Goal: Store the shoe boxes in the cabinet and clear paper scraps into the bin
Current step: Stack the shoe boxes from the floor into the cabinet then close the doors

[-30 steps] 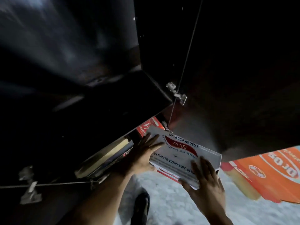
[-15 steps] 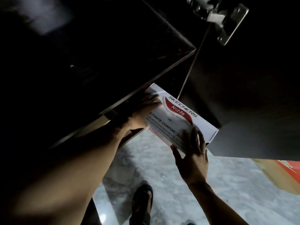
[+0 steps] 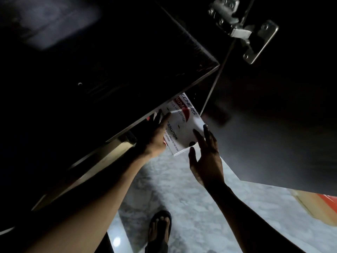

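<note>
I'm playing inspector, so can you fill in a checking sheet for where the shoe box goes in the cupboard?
Surface: grey mottled floor; dark cabinet shelf above the box.
Job's things: white shoe box, partly under the shelf; no paper scraps seen.
Clutter: orange box at right.
Hands: left hand flat against the box; right hand open at its near corner.
Cables: thin pale line; cannot tell if wire.
Surroundings: open cabinet door; sandalled foot.

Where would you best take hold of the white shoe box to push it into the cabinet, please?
Probably at the near short end of the white shoe box, coming from the near side: its far end sits under the dark shelf, so only that end sticks out.
</note>
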